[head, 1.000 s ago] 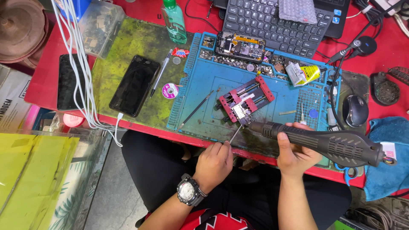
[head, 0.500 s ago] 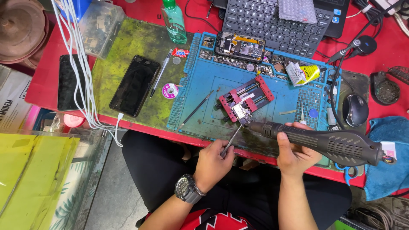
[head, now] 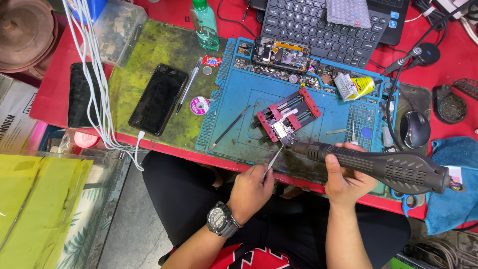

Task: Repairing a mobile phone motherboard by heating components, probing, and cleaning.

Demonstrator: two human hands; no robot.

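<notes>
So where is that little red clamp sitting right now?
The red clamp sits in the middle of the blue work mat, just beyond the nozzle of the black heat tool in the right hand and the tweezers in the left hand.

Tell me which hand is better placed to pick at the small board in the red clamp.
Left. The left hand already holds thin tweezers with the tips at the board in the red clamp. The right hand is full with the hot-air handle.
</notes>
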